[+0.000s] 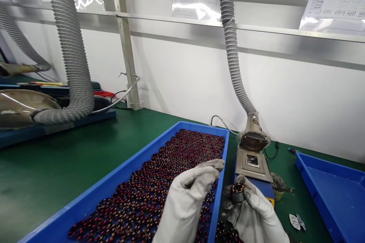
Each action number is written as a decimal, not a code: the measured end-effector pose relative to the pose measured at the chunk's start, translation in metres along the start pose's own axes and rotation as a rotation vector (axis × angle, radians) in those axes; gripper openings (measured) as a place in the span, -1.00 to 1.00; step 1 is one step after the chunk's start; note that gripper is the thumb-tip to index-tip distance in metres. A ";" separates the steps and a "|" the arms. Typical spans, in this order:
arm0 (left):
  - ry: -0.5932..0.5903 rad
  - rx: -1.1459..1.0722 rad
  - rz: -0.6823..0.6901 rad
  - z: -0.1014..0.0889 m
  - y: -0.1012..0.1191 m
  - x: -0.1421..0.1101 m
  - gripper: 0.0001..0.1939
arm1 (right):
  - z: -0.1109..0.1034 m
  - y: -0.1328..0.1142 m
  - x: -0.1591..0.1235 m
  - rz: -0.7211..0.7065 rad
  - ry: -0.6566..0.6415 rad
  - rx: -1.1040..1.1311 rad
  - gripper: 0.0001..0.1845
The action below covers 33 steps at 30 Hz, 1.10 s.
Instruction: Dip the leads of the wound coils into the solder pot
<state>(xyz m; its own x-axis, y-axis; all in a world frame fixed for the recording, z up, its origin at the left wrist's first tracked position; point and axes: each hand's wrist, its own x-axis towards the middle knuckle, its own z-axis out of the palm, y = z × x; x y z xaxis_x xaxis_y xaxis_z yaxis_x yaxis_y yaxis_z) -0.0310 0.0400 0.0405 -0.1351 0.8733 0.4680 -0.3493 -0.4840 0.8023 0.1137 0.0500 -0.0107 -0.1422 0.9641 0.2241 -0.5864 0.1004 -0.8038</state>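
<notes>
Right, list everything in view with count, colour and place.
Long tray: 1, blue, centre
Rings: uncountable, dark with red and copper, mostly in long tray
Held ring: 1, dark, lower right
Other tray: 1, blue, far right
Metal unit: 1, silver and blue, right of centre
Hoods: at least 2, tan, left and behind unit
Hoses: 3, grey, left and centre
Cup: 1, colour unclear, beside unit
Foil scraps: 2, silver, lower right
Sheets: at least 4, white, along top
Wall: 1, white, behind
Tabletop: 1, green, beneath trays
Left hand: 1, white glove, over long tray
Right hand: 1, white glove, holding ring
</notes>
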 end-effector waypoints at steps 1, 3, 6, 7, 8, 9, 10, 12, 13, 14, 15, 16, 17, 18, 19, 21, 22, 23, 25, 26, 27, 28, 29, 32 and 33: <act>-0.047 0.060 -0.029 -0.001 0.003 0.000 -0.85 | 0.000 -0.001 0.000 -0.006 0.013 0.000 -0.86; -0.195 0.181 -0.114 0.002 0.007 0.000 -0.80 | 0.001 -0.001 0.000 -0.009 0.026 0.002 -0.86; -0.220 0.091 -0.204 0.011 0.002 -0.002 -0.87 | 0.008 0.000 -0.002 0.017 0.005 0.020 -0.79; -0.171 0.016 -0.207 0.012 -0.001 -0.003 -0.89 | 0.011 -0.001 -0.004 0.024 -0.002 0.029 -0.74; -0.105 -0.063 -0.200 0.013 -0.003 -0.004 -0.92 | 0.013 -0.002 -0.006 0.031 -0.006 0.037 -0.70; -0.029 -0.133 -0.176 0.012 -0.005 -0.004 -0.95 | 0.015 -0.003 -0.009 0.039 -0.008 0.046 -0.67; 0.036 -0.172 -0.145 0.010 -0.005 -0.004 -0.96 | 0.016 -0.006 -0.011 0.049 -0.010 0.055 -0.66; 0.057 -0.122 -0.143 0.005 -0.002 -0.003 -0.91 | 0.018 -0.010 -0.015 0.078 -0.018 0.074 -0.68; -0.001 -0.038 -0.181 0.003 0.002 -0.002 -0.85 | 0.018 -0.012 -0.016 0.089 -0.023 0.079 -0.69; -0.087 0.063 -0.229 0.002 0.006 -0.002 -0.81 | 0.018 -0.013 -0.016 0.093 -0.025 0.078 -0.69; -0.178 0.151 -0.268 0.002 0.009 -0.002 -0.80 | 0.018 -0.013 -0.015 0.089 -0.024 0.070 -0.70; -0.244 0.202 -0.289 0.003 0.012 -0.002 -0.80 | 0.018 -0.013 -0.014 0.082 -0.021 0.058 -0.71; -0.273 0.209 -0.277 0.005 0.013 -0.003 -0.81 | 0.017 -0.012 -0.013 0.075 -0.016 0.046 -0.71; -0.276 0.187 -0.246 0.007 0.014 -0.004 -0.81 | 0.015 -0.011 -0.011 0.068 -0.015 0.033 -0.71; -0.267 0.150 -0.210 0.009 0.013 -0.005 -0.80 | 0.014 -0.010 -0.010 0.063 -0.016 0.021 -0.71; -0.222 0.065 -0.156 0.010 0.010 -0.007 -0.79 | 0.009 -0.008 -0.007 0.053 -0.022 -0.003 -0.75; -0.186 0.018 -0.137 0.009 0.009 -0.008 -0.80 | 0.007 -0.007 -0.006 0.046 -0.024 -0.015 -0.77; -0.134 -0.024 -0.118 0.007 0.008 -0.009 -0.81 | 0.005 -0.006 -0.005 0.039 -0.025 -0.025 -0.79; -0.022 -0.045 -0.089 0.003 0.009 -0.009 -0.86 | 0.001 -0.004 -0.003 0.027 -0.024 -0.037 -0.78; -0.002 -0.006 -0.099 0.001 0.011 -0.009 -0.87 | 0.000 -0.004 -0.002 0.024 -0.026 -0.040 -0.76; -0.016 0.062 -0.136 0.000 0.012 -0.008 -0.85 | -0.001 -0.003 -0.001 0.015 -0.024 -0.047 -0.74; -0.070 0.142 -0.179 0.000 0.014 -0.008 -0.81 | -0.001 -0.002 -0.001 0.001 -0.018 -0.057 -0.73; -0.147 0.208 -0.216 0.001 0.015 -0.007 -0.78 | -0.002 -0.002 0.000 -0.017 -0.010 -0.069 -0.73; -0.303 0.279 -0.141 0.004 0.016 -0.007 -0.78 | 0.000 -0.001 -0.001 -0.091 0.031 -0.114 -0.72; -0.297 0.283 -0.043 0.004 0.015 -0.008 -0.77 | 0.002 -0.001 -0.001 -0.129 0.061 -0.135 -0.71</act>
<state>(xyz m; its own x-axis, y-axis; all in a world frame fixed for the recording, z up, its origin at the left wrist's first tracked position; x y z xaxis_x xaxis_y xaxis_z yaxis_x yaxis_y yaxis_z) -0.0314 0.0256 0.0503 0.1618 0.8592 0.4854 -0.0749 -0.4798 0.8742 0.1127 0.0480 -0.0090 -0.0214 0.9538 0.2998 -0.4835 0.2526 -0.8381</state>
